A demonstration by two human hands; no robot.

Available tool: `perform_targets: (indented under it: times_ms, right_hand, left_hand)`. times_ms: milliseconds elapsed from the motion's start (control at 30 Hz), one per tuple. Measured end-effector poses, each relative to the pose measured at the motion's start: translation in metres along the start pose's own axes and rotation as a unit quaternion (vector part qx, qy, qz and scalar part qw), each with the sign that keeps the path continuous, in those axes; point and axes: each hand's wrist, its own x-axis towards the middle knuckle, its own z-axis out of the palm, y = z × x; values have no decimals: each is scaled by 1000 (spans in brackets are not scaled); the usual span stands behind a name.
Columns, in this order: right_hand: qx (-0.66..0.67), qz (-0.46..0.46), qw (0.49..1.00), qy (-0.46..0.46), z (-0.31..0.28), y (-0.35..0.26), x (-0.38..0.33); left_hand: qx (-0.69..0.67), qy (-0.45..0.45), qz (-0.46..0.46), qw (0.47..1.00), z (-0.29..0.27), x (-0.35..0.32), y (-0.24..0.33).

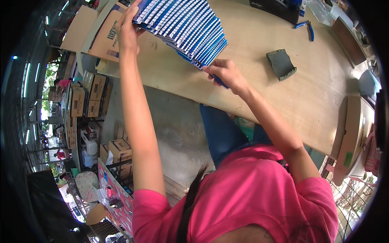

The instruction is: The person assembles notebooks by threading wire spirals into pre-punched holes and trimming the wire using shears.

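A fanned stack of wire-bound notebooks (pixel 188 30) rises from the table's near edge, its blue and white bound edges stepped in rows. At its upper left end, my left hand (pixel 129 34) is closed round the stack's edge, with some fingers hidden behind it. My right hand (pixel 227 74) is closed at the stack's lower right corner. Out of that fist, on the side toward me, sticks a narrow blue handle (pixel 220 82). The tool's working end is hidden by my fingers and the stack, so its exact kind does not show.
On the wooden table (pixel 247 36) lie a dark grey curved block (pixel 281 65) and blue-handled pliers (pixel 311 30). A black box (pixel 275 10) stands at the far side. An open cardboard box (pixel 106 36) is at the left, with stacked cartons (pixel 91 95) beyond the table.
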Motion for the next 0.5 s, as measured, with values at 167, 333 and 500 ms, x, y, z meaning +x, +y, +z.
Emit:
perform_targets:
  times_ms: [167, 333, 500]
  right_hand:
    - [-312, -312, 880, 176, 2, 25, -13]
    - [-332, -339, 859, 193, 7, 25, -12]
    - [108, 92, 988, -62, -8, 3, 5]
  left_hand:
    - [-10, 7, -16, 1000, -4, 2, -1]
    - [1, 2, 7, 1000, -7, 4, -2]
    - [4, -4, -14, 1000, -7, -1, 0]
